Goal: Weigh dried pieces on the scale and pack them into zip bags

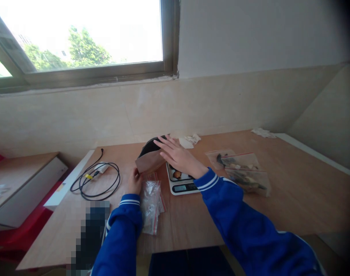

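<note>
My left hand (pixel 134 180) is closed on the lower left corner of a brown sheet-like piece with a dark, curved inner side (pixel 149 161); whether it is a pouch or a folded sheet I cannot tell. With fingers stretched out, my right hand (pixel 179 155) reaches over the right end of this piece. Whether it touches there is unclear. Below the right hand is a white kitchen scale (pixel 172 188), partly covered by the hand and forearm. Small brown pieces (pixel 177 174) lie on its plate. Flat clear zip bags (pixel 151 207) with red seal lines lie beside my left wrist.
Filled zip bags (pixel 246 178) lie right of the scale. A coiled black cable (pixel 119 180) with a white plug sits at the left, with a blurred-out dark object (pixel 91 237) nearer me. Crumpled tissues (pixel 193 138) lie by the wall. The table (pixel 292 184) extends right.
</note>
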Demonstrator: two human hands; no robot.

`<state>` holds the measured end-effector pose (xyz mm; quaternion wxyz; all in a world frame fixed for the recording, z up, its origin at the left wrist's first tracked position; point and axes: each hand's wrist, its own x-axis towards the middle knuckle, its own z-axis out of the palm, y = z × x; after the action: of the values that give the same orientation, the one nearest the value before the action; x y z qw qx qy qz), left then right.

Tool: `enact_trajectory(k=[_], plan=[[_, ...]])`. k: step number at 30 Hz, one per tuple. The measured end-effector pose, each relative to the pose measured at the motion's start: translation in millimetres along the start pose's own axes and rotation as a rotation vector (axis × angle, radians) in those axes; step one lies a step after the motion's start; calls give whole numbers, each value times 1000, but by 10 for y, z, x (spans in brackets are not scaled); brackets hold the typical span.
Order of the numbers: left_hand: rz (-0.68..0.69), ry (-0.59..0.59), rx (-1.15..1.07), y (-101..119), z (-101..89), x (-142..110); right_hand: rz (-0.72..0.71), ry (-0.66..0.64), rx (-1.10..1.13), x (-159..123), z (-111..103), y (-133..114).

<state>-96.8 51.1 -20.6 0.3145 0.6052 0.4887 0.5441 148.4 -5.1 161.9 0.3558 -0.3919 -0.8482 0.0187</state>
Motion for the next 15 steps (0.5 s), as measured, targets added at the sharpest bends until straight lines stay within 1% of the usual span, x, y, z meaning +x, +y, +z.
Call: enact_trajectory(k=[2,5,7,11,13,15], plan=[[1,1,18,21,-9,-8,-19,1,-7,11,23,12],[-16,10,38,76,-15,-26,-25,9,-18,-4,-17,-20],[-23,5,61,128,-18,-43,9,-38,-44,-8,-56,-53],[-18,-14,114,219,-25,-71,89,-178,-136,42,-79,-89],[-20,-1,118,225,-25,-70,79,-201,-143,86,-71,-104],[-36,20,132,201,-21,-59,29,-168,-79,117,-74,-135]])
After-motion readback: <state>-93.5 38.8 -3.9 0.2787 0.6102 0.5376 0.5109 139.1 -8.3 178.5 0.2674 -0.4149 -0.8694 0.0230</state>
